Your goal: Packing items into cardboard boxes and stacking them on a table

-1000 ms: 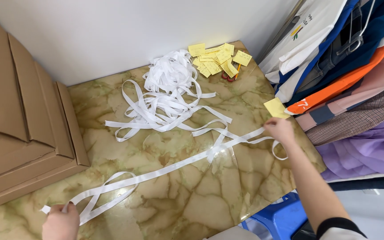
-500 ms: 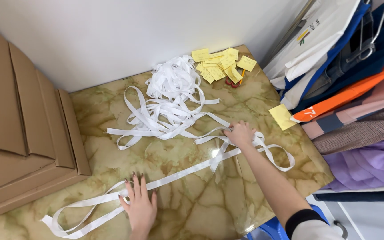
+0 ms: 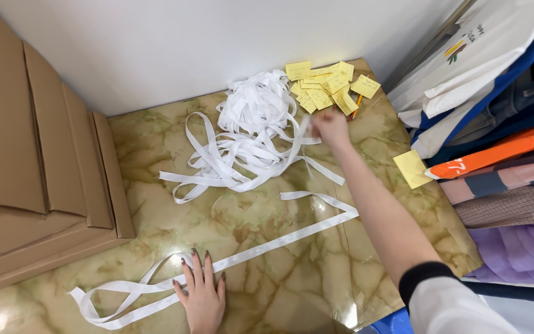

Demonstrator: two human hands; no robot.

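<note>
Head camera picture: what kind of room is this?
Probably a clothing workroom or stockroom: garments hang beside the marble-patterned table, white ribbon is heaped on it, and flattened cardboard boxes lean nearby.

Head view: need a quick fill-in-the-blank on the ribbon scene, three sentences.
1. The left hand presses flat on a long ____ ribbon.
2. The right hand reaches toward the tangled ribbon pile, beside a heap of ____ paper notes.
3. Flattened ____ boxes lean left of the marble tabletop.

Missing: white; yellow; cardboard

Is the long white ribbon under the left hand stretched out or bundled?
Stretched out: the ribbon lies flat across the table, pinned by the left hand.
</note>
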